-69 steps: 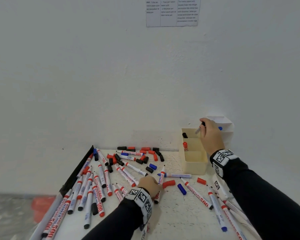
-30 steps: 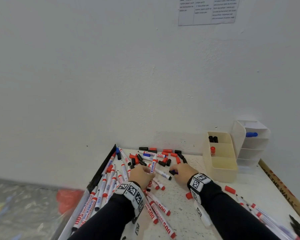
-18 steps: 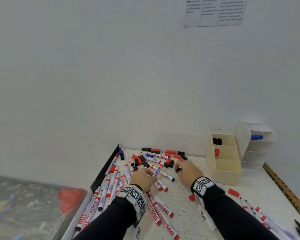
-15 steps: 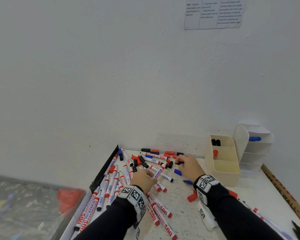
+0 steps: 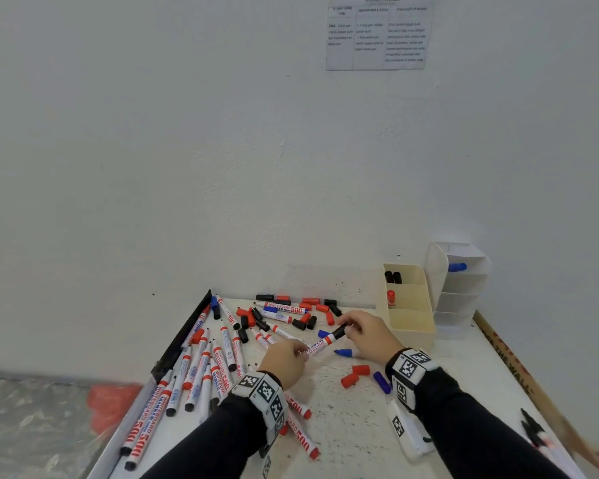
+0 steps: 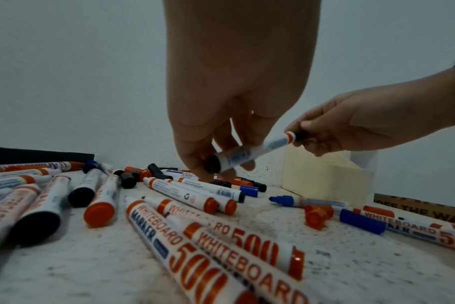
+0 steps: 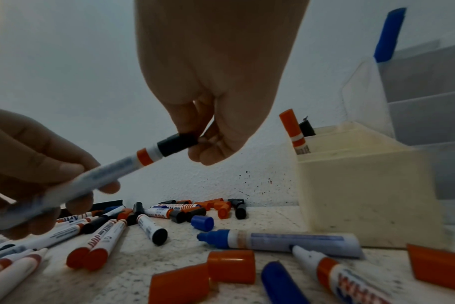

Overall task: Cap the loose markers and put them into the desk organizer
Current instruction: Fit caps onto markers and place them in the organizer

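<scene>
I hold a white whiteboard marker [image 5: 317, 346] slanted above the table between both hands. My left hand [image 5: 286, 361] grips its barrel [image 6: 247, 154] near the rear end. My right hand [image 5: 362, 335] pinches the black cap [image 7: 177, 144], which sits on the marker's tip next to the orange band. The cream desk organizer [image 5: 412, 318] stands at the back right with two black-capped markers [image 5: 393, 276] and one red-capped marker [image 5: 390, 298] in it. Behind it, a white tiered organizer [image 5: 462, 299] holds a blue-capped marker [image 5: 457, 267].
Several uncapped markers [image 5: 201, 368] lie along the table's left side beside a black edge strip [image 5: 184, 337]. Loose red and black caps [image 5: 308, 305] lie near the wall. An uncapped blue marker [image 7: 286, 240], red caps [image 5: 355, 375] and a blue cap [image 5: 382, 382] lie under my right hand.
My right hand left the organizer, came back to the pile and took a black cap. My left hand lifted a marker, and the cap now sits on its tip.
</scene>
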`<action>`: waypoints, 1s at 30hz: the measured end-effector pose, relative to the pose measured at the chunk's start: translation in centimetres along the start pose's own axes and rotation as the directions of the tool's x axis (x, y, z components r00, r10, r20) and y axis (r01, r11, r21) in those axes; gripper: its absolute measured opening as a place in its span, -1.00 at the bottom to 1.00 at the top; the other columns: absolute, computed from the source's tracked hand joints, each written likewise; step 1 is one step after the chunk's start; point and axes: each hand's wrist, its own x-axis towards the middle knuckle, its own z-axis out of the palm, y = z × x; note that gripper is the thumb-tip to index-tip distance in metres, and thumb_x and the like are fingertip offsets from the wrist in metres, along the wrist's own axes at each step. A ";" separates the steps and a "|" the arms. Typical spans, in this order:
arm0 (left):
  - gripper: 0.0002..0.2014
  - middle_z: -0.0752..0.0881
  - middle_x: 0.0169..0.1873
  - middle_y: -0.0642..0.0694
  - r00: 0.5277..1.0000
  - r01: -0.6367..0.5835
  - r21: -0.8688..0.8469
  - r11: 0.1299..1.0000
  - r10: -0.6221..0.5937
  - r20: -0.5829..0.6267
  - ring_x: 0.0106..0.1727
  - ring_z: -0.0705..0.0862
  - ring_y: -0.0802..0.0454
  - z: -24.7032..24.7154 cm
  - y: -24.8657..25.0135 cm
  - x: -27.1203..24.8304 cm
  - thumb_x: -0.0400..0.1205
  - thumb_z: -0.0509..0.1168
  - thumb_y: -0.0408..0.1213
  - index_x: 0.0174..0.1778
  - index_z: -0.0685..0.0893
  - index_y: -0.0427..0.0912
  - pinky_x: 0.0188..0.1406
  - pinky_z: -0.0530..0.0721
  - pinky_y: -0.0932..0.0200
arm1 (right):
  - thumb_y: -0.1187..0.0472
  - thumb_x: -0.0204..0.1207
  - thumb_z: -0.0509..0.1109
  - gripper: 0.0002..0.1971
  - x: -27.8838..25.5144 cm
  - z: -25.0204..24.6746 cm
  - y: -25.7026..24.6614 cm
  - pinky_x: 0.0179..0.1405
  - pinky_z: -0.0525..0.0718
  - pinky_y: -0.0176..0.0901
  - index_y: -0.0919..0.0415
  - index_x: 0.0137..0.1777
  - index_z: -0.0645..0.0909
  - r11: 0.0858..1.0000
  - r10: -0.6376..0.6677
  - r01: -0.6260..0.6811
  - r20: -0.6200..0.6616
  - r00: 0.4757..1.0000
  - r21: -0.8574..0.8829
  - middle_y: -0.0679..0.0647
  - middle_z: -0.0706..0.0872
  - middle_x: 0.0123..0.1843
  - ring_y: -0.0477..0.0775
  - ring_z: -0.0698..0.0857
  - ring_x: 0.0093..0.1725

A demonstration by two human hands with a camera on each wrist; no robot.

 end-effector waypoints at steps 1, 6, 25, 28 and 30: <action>-0.68 0.70 0.14 -0.12 1.000 -0.009 -0.041 0.999 0.009 -0.007 -0.16 0.62 0.16 0.3 0.2 -0.1 0.72 0.09 -0.28 0.36 0.56 -0.15 -0.04 0.63 0.31 | 0.29 0.64 0.17 -0.80 -0.3 -0.2 0.0 -0.21 0.45 -0.47 0.19 0.06 0.63 1.000 0.022 -0.022 -0.002 1.000 0.016 -0.15 0.57 -0.21 -0.20 0.52 -0.25; -0.78 0.62 -0.21 0.00 0.997 -0.062 -0.343 0.937 0.073 0.020 -0.35 0.49 0.18 1.2 2.2 -0.9 0.68 0.15 -0.11 0.13 0.62 -0.07 -0.30 0.48 0.29 | -0.01 0.69 0.03 -0.58 -2.0 -1.2 0.3 -0.35 0.32 -0.18 0.13 -0.39 0.37 0.994 0.105 -0.104 -0.051 0.993 0.019 0.00 0.36 -0.45 -0.05 0.35 -0.42; -0.54 0.28 -0.60 0.11 0.854 0.308 -0.391 0.867 -0.071 0.516 -0.67 0.15 0.17 0.5 4.7 -2.5 0.66 -0.02 0.23 -0.39 0.40 -0.02 -0.65 0.08 0.35 | 0.03 0.71 0.01 -0.64 -3.7 -1.8 0.3 -0.33 0.36 -0.27 0.05 -0.34 0.35 0.989 0.031 -0.030 -0.004 1.000 0.144 -0.03 0.34 -0.44 -0.08 0.34 -0.41; -0.58 0.52 -0.42 0.04 0.913 0.191 -0.379 0.905 -0.021 0.408 -0.52 0.43 0.14 0.4 4.5 -2.2 0.66 0.03 0.18 -0.17 0.61 -0.07 -0.52 0.41 0.27 | 0.02 0.69 0.05 -0.69 -2.9 -2.1 0.1 -0.37 0.42 -0.29 0.07 -0.27 0.40 0.987 0.005 -0.013 0.048 0.999 0.158 -0.03 0.41 -0.44 -0.09 0.40 -0.45; -0.50 0.68 -0.05 -0.04 0.938 0.134 -0.357 0.924 -0.002 0.347 -0.14 0.63 0.05 0.0 4.4 -2.2 0.68 -0.02 0.16 0.14 0.66 -0.13 -0.08 0.57 0.13 | 0.02 0.68 0.08 -0.71 -2.3 -2.4 -0.3 -0.40 0.44 -0.28 0.11 -0.22 0.44 0.991 -0.012 0.007 0.039 0.999 0.131 -0.02 0.48 -0.43 -0.10 0.45 -0.47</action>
